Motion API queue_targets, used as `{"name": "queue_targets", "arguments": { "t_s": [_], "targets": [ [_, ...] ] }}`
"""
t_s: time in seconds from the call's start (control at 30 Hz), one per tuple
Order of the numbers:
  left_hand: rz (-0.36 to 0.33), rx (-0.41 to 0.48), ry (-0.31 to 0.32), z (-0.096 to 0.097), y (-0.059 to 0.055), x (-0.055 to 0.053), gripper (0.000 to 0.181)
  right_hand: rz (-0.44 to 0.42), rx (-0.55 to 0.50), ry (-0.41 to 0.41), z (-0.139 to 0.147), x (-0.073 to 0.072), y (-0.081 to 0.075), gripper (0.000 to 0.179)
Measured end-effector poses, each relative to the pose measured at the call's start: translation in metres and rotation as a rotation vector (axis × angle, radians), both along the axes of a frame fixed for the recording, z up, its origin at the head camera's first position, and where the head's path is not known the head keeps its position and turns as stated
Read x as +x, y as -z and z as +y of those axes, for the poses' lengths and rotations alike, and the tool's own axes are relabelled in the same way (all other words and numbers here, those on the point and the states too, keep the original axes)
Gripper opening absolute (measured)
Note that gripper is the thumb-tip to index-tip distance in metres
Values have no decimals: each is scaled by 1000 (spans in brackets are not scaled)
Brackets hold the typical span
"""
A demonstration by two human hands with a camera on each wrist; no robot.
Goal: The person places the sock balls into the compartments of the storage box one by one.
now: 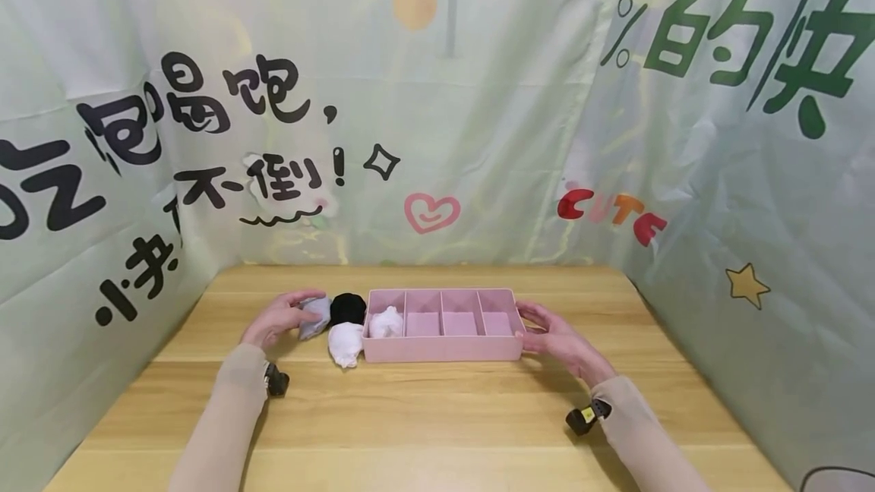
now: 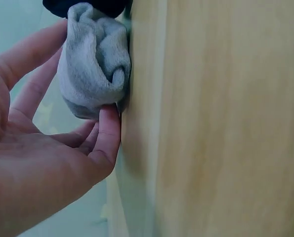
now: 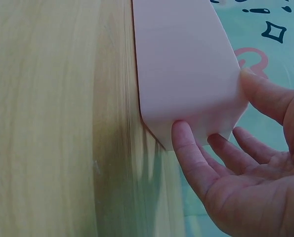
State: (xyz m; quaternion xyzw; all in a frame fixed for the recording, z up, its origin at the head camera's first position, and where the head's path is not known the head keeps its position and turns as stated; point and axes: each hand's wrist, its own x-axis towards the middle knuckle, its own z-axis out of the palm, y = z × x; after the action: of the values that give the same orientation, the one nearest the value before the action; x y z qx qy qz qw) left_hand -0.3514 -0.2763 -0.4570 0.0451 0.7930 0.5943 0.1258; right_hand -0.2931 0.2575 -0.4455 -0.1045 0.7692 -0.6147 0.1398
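Left hand [image 1: 276,320], grip apparently clamped on grey bundle [image 2: 92,69], right hand [image 1: 563,344] touching 4-section box [image 1: 444,349], grip apart

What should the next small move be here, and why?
Probably have the left hand lift the grey bundle toward the pink box: that hand grips the bundle, the right hand touches the box's right end, and only the leftmost compartment visibly holds a bundle.

A bunched grey sock [image 2: 95,64] is lying beside a black bundle [image 1: 348,308] and white bundle [image 1: 345,344]; a pink four-compartment box [image 1: 443,349] is holding another white bundle [image 1: 387,323] leftmost.
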Motion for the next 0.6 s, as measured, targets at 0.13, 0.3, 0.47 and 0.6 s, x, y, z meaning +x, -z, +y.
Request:
{"name": "queue_targets", "arguments": {
  "t_s": [0.13,0.3,0.47,0.6],
  "targets": [
    [-8,-14,3,1,-1,-1,63,3,-5,-1,0,0,0,76],
    [-2,-40,-9,2,-1,-2,60,1,-10,1,1,0,0,75],
    [7,-69,-50,1,1,-4,56,2,-12,2,2,-2,2,76],
    [4,-44,-78,1,1,-3,52,7,-8,-1,2,-1,3,77]
  ]
}}
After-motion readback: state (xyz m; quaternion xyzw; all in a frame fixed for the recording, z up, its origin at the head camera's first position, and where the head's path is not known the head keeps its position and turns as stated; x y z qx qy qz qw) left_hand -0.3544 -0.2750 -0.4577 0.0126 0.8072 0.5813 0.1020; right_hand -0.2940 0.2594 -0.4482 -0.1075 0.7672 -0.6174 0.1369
